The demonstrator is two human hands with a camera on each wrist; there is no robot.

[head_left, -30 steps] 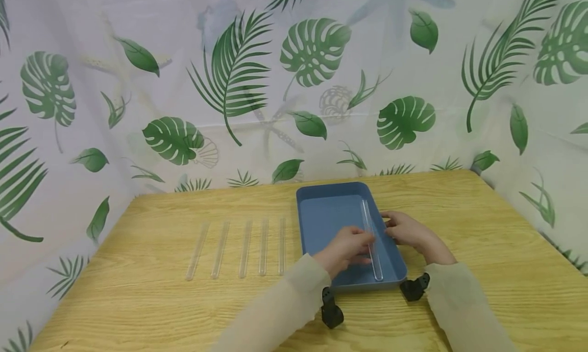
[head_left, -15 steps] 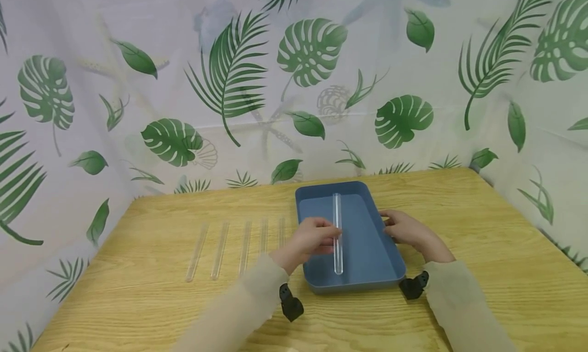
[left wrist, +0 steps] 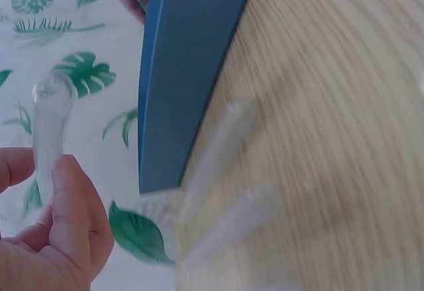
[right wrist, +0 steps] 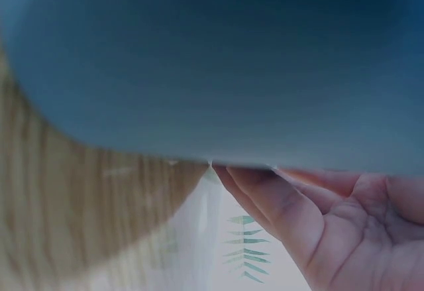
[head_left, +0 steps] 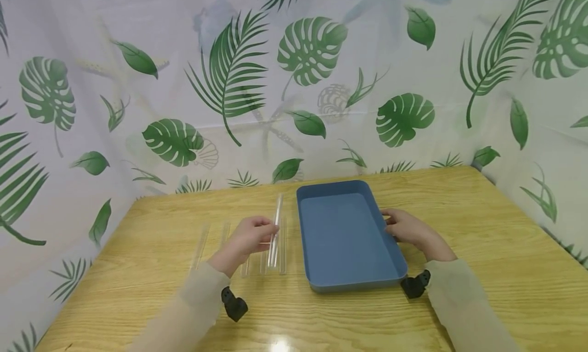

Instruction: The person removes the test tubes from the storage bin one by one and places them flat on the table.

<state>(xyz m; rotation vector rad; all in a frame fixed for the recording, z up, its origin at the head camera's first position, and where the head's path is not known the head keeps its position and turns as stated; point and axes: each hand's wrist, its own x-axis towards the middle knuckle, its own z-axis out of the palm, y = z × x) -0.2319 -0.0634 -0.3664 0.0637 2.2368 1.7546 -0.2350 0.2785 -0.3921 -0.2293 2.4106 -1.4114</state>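
Note:
My left hand [head_left: 247, 240] pinches a clear test tube [head_left: 278, 209] between thumb and fingers, left of the blue tray [head_left: 346, 240]. In the left wrist view the held test tube [left wrist: 50, 125] has its rounded end pointing up. Several other clear test tubes [head_left: 283, 255] lie side by side on the table; my left hand and sleeve partly cover them. At the tray's right side my right hand [head_left: 409, 230] grips the rim. The right wrist view shows that hand's fingers [right wrist: 278, 205] against the tray's edge, their tips hidden behind it. Nothing lies inside the tray.
The wooden table [head_left: 487, 229] extends to both sides of the tray. A white cloth with green leaf prints [head_left: 257, 97] hangs behind the table. Black wrist cameras [head_left: 234, 305] sit at both sleeves.
My left hand has carried the test tube leftward, from over the tray's right part out past its left rim to above the lying tubes. The right hand has stayed at the tray.

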